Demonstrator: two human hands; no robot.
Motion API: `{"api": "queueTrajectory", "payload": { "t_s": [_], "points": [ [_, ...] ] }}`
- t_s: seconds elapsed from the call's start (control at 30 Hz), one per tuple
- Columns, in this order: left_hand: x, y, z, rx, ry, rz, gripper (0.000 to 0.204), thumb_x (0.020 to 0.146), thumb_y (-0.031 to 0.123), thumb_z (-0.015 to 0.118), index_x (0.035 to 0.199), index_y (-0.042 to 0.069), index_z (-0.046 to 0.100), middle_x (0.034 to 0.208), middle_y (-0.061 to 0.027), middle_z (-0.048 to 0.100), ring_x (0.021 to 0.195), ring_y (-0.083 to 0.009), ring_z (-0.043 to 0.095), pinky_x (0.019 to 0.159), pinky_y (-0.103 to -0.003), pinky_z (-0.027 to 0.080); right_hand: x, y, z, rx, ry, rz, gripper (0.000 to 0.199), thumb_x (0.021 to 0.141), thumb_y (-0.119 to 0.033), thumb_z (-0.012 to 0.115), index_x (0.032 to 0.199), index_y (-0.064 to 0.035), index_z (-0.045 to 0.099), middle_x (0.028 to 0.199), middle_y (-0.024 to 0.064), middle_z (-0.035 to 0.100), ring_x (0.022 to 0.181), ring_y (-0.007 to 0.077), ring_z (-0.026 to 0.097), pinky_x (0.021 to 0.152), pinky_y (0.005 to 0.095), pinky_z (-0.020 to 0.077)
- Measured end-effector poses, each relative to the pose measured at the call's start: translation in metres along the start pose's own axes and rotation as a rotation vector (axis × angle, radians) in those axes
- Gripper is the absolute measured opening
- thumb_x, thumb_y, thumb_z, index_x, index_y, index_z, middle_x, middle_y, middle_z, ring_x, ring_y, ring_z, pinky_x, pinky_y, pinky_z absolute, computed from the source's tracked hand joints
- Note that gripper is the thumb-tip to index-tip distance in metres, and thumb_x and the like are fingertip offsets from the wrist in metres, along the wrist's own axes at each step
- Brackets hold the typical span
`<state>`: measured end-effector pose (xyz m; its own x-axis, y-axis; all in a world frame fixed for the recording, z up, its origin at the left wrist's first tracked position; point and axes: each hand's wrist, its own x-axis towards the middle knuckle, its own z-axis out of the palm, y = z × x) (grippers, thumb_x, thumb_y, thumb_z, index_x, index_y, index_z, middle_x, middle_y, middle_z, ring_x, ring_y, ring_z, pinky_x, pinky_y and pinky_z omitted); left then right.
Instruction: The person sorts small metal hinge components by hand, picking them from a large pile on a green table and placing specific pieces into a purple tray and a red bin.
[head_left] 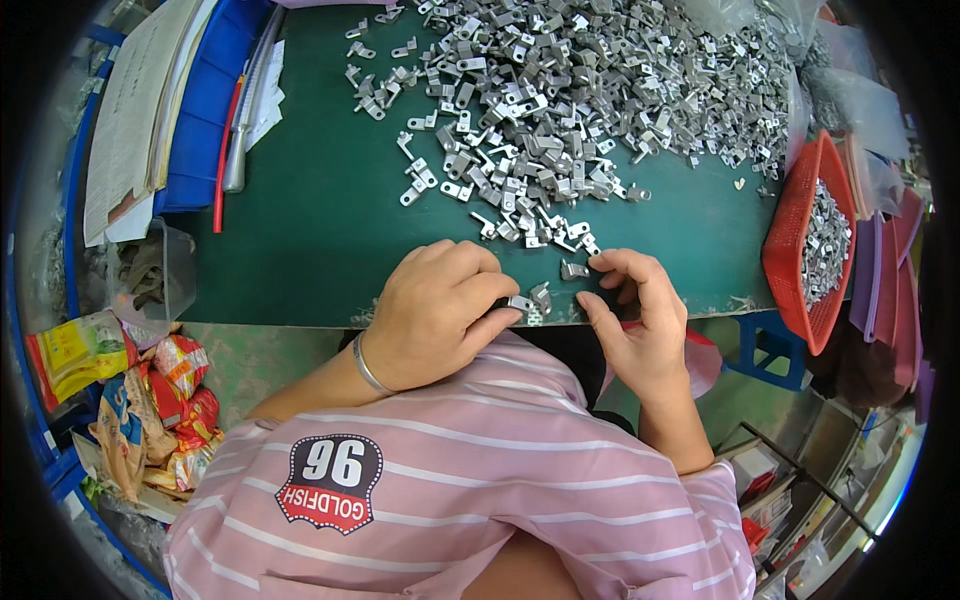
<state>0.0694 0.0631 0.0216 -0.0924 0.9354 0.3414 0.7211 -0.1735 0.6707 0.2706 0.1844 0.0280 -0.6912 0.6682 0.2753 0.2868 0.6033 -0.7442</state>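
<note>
Red basket: the red basket (787,235) sits at the right edge of the surface (320,220), with many small metal parts (824,245) inside
Clear tub: the clear tub (184,270) is beside the left edge, holding something dark and crumpled, too unclear to name
Blue tray: the blue tray (203,115) is at the upper left, with a stack of papers (135,120) along its left side
Metal pile: a wide pile of metal parts (590,90) covers the upper middle and right, thinning into scattered parts toward the hands
Left hand: the left hand (435,315) has thumb and forefinger clamped on a metal piece (518,302) near the front edge
Right hand: the right hand (645,320) has thumb and forefinger apart, just beside a loose piece (574,270)
Between the hands: a second loose piece (541,296) lies just right of the held one
Along the tray: a red pen (228,160) and a metal rod (238,145) lie side by side
Upper right: plastic bags (860,105) crowd the space behind the basket
Below the surface: bright packets (180,410) at left, a blue stool (768,350) at right
</note>
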Motion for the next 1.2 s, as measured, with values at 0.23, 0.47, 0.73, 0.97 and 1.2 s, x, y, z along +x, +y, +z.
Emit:
{"api": "queueTrajectory", "payload": {
  "t_s": [0.23,0.47,0.73,0.97,1.2],
  "points": [
    [0.0,-0.001,0.0,-0.029,-0.005,-0.007,0.024,0.069,0.013,0.082,0.088,0.008,0.07,0.087,-0.006,0.06,0.075,-0.0257,0.058,0.067,-0.037,0.045,-0.002,0.003,0.01,-0.037,0.062,-0.059,0.035,0.071,0.009,0.077,0.099,-0.0031,0.059,0.087,0.0088,0.066,0.072,0.0241,0.061,0.065,0.0341,0.0492],
    [0.001,-0.001,-0.001,-0.031,-0.025,-0.022,0.023,0.07,0.014,0.082,0.088,0.008,0.07,0.087,-0.0061,0.061,0.075,-0.0256,0.058,0.067,-0.037,0.045,0.006,0.002,-0.001,0.002,0.002,-0.205,0.021,0.07,0.007,0.075,0.086,-0.0018,0.064,0.082,0.0104,0.066,0.071,0.0282,0.061,0.067,0.0357,0.0486],
    [0.002,0.0,-0.001,-0.03,-0.027,-0.025,0.019,0.074,0.014,0.078,0.089,0.008,0.068,0.088,-0.0055,0.059,0.077,-0.0262,0.057,0.069,-0.038,0.045,0.018,0.01,-0.001,-0.344,0.054,-0.091,0.011,0.08,0.0,0.072,0.088,-0.0015,0.066,0.085,0.0106,0.06,0.076,0.0289,0.056,0.069,0.0382,0.0454],
    [0.001,-0.001,0.002,-0.019,0.003,-0.01,0.023,0.069,0.014,0.083,0.088,0.009,0.07,0.087,-0.0061,0.06,0.075,-0.0256,0.058,0.067,-0.037,0.044,0.014,0.001,-0.013,-0.011,-0.046,0.129,0.002,0.086,-0.001,0.067,0.085,0.0003,0.065,0.081,0.0119,0.06,0.076,0.0294,0.056,0.069,0.0372,0.0452],
    [0.001,0.001,-0.001,-0.028,-0.031,-0.027,0.02,0.073,0.013,0.079,0.089,0.009,0.068,0.088,-0.0053,0.059,0.077,-0.026,0.057,0.069,-0.037,0.046,0.011,0.0,-0.013,-0.18,-0.125,-0.084,0.005,0.081,-0.002,0.071,0.084,-0.0042,0.067,0.08,0.0077,0.06,0.074,0.027,0.056,0.068,0.0369,0.0442]
  ]
}}
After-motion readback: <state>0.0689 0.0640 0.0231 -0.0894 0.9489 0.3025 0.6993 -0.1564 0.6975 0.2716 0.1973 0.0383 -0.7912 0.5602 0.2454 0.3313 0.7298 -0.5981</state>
